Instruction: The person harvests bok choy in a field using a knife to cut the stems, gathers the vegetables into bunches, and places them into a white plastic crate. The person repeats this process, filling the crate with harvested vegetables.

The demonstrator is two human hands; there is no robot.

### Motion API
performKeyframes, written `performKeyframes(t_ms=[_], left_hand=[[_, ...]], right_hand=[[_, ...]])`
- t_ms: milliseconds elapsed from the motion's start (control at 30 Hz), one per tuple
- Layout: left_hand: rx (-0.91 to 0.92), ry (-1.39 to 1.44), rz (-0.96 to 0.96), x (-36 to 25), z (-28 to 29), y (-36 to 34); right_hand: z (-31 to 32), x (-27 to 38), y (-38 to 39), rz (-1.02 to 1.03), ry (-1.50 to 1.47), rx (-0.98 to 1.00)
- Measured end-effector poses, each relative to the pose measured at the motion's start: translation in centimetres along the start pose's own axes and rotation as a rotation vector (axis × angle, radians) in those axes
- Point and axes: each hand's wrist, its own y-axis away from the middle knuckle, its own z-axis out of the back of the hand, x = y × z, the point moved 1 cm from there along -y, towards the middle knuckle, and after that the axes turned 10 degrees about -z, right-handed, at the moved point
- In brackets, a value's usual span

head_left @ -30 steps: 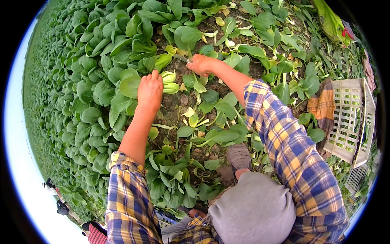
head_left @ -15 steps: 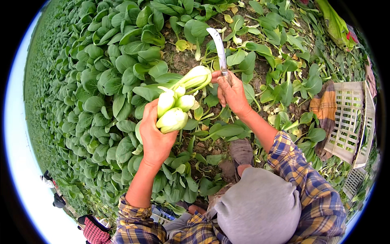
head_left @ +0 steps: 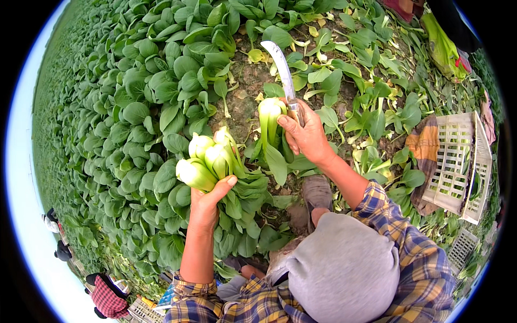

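Note:
A bunch of pale-stemmed bok choy heads (head_left: 210, 161), leaves hanging down, rests in my left hand (head_left: 209, 198), fingers wrapped round it and mostly hidden. My right hand (head_left: 304, 129), just to the right and higher, grips a curved knife (head_left: 282, 63) with its blade pointing up, and also pinches a single bok choy head (head_left: 269, 121) beside the handle, its leaves dangling. Below both hands are growing plants (head_left: 169, 172) and bare soil (head_left: 249, 89) scattered with loose leaves.
Dense rows of greens (head_left: 124, 91) fill the left. At right lie white plastic crates (head_left: 452, 156), a brown-orange cloth (head_left: 423, 145) and a green bag (head_left: 441, 43). Other people (head_left: 107, 299) are at the lower left; someone's dark-clad limb (head_left: 452, 24) is at top right.
Both hands have come up from the plants since a second ago. Over the last half second my left hand moved down with the bunch, and a single head now shows apart in my right hand.

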Motion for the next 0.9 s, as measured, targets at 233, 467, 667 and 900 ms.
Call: performKeyframes(t_ms=[233,467,667,900], left_hand=[[0.138,0.130,0.150,2.1,-2.3,-1.7],[0.312,0.018,0.275,2.0,-3.0,-5.1],[0.558,-1.406,-0.335,-1.0,-2.8,-12.4],[0.856,-2.431,-0.713,1.5,-0.8,-20.8]], right_hand=[[-3.7,-1.6,2.2,-0.024,-0.148,-0.029],[-0.8,0.0,-0.3,-0.081,0.303,-0.016],[3.2,-4.6,-7.2,0.078,1.044,-0.096],[0.4,-7.3,-14.7,0.063,1.143,-0.108]])
